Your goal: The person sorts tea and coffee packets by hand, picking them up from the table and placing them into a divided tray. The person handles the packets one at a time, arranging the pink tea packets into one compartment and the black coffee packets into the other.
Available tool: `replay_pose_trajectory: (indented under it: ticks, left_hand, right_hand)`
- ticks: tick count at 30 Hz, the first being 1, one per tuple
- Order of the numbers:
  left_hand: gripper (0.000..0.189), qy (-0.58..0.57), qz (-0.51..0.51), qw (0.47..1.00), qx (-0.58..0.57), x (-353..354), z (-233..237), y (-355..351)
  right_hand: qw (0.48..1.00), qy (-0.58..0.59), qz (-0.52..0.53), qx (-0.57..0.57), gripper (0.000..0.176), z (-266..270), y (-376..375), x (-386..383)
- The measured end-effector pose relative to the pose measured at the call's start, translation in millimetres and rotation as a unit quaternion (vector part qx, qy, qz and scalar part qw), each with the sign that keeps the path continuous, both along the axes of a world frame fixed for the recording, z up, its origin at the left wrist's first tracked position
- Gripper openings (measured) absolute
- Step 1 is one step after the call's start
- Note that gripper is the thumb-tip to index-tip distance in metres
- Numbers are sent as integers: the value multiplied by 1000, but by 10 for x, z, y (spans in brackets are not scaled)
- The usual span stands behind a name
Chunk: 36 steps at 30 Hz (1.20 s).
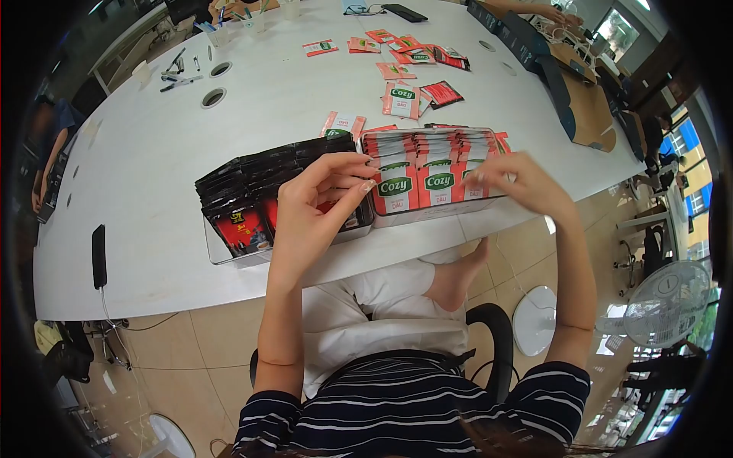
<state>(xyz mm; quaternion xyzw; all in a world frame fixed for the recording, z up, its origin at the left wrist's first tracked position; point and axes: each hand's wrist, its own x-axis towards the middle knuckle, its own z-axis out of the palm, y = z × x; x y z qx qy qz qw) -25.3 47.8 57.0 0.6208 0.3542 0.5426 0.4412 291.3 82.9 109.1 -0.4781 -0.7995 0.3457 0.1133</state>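
Observation:
Coral-and-white Cozy tea sachets (440, 181) stand packed in rows in an open tin (439, 212) at the table's front edge. My left hand (321, 200) is at the tin's left side, fingers loosely curved and thumb apart from them, with nothing visible between. At the right-hand row, my right hand (531, 183) hovers with fingertips over the front sachet, smeared by motion. Left of the tin, a second container (223, 252) holds black-and-red coffee sachets (240, 227), partly hidden behind my left hand.
Loose Cozy sachets (402, 101) lie scattered farther back on the white table (153, 168). Pens (180, 82) lie near round cable holes (214, 98). Dark open boxes (561, 99) line the right edge. A black power strip (99, 256) is at the left; a fan (666, 303) stands right.

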Motion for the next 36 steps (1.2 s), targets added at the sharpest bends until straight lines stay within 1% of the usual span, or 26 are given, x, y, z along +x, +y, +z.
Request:
replay_pose_trajectory:
  ticks: [2, 5, 8, 11, 14, 17, 20, 23, 26, 28, 29, 30, 33, 36]
  left_hand:
    - [26, 3, 8, 1000, 7, 7, 6, 12]
    - [26, 14, 14, 1000, 0, 4, 25, -10]
    - [27, 16, 15, 1000, -5, 5, 31, -5]
    - [27, 20, 14, 1000, -3, 9, 33, -5]
    - [27, 23, 12, 1000, -5, 13, 29, -6]
    - [27, 36, 8, 999, -8, 14, 55, -16]
    - [28, 41, 15, 999, -3, 23, 46, -15]
    - [28, 51, 26, 998, 11, 27, 27, -5]
    - [27, 64, 38, 997, 19, 42, 30, -13]
    - [27, 77, 47, 996, 28, 61, 49, -20]
    - [27, 95, 57, 993, 34, 64, 46, -29]
    - [27, 112, 67, 991, 40, 68, 41, -36]
    - [27, 144, 82, 984, 59, 98, 36, -48]
    - [26, 158, 91, 981, 61, 126, 57, -57]
  right_hand:
    - [997, -23, 58, -48, 31, -89, -82, -86]
    - [994, -72, 71, -33, 32, -75, -155, -266]
    - [993, -33, 103, 35, 34, -206, -111, -242]
    - [994, -51, 93, 4, 35, -154, -120, -242]
    - [997, -20, 77, -27, 35, -46, -168, -198]
    - [994, 75, 51, 56, 30, -29, -167, -23]
    - [985, 94, -39, 136, 26, -23, -98, 198]
    - [973, 85, -144, 161, 22, -132, 118, 526]
    - [956, -32, -206, 206, 24, -405, 384, 738]
    - [958, -65, -153, 235, 28, -490, 422, 690]
    - [957, -81, -128, 249, 30, -551, 441, 684]
    - [958, -79, -109, 252, 41, -686, 520, 799]
    - [953, -80, -129, 264, 49, -811, 584, 848]
    - [956, -123, -150, 221, 56, -781, 615, 863]
